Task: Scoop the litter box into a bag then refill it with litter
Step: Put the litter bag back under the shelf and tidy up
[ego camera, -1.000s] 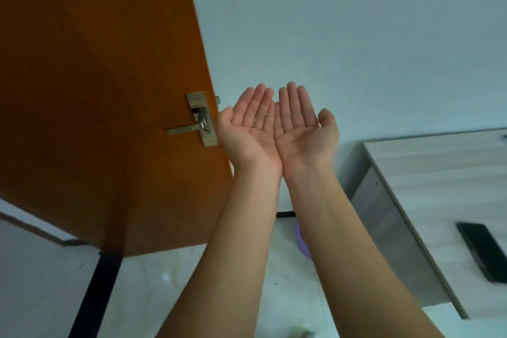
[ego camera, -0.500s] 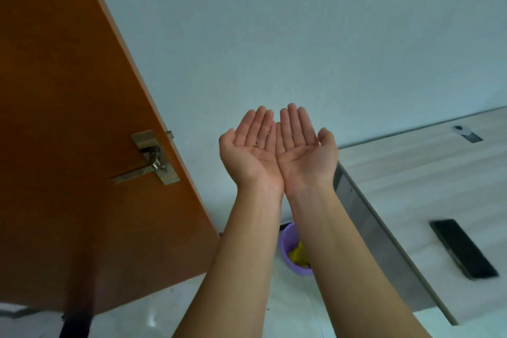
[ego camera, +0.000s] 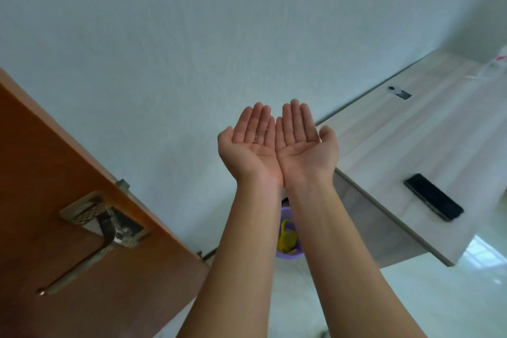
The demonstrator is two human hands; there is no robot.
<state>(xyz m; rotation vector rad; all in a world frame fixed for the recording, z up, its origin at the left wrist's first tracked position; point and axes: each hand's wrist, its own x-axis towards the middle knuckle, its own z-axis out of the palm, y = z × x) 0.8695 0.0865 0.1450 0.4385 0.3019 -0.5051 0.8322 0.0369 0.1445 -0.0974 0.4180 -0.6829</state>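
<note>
head view showed the left hand [ego camera: 250, 145] and the right hand [ego camera: 304, 145] raised side by side, palms up, their inner edges touching from wrist to little finger. both were spread flat and wide, fingers together and pointing away, thumbs splayed outward, and neither held anything. a small glint sat at the base of one left finger, too small to tell what it was. both bare forearms ran up from the bottom edge of the frame. no litter box could be made out. down between the forearms, on the pale glossy floor [ego camera: 428, 296], stood a purple tub [ego camera: 290, 254] with something yellow [ego camera: 286, 236] inside it; most of the tub was hidden by the arms, so its contents could not be told. to the right was a light wood-grain desk [ego camera: 411, 145], its near corner just beside the right wrist. a black phone [ego camera: 433, 197] lay flat near the desk's front edge, and a small dark fitting [ego camera: 399, 92] sat at its back edge against the pale wall [ego camera: 192, 35]. on the left stood an orange-brown door [ego camera: 68, 282] with a metal lever handle [ego camera: 104, 228], its edge leaning toward the wall.
</note>
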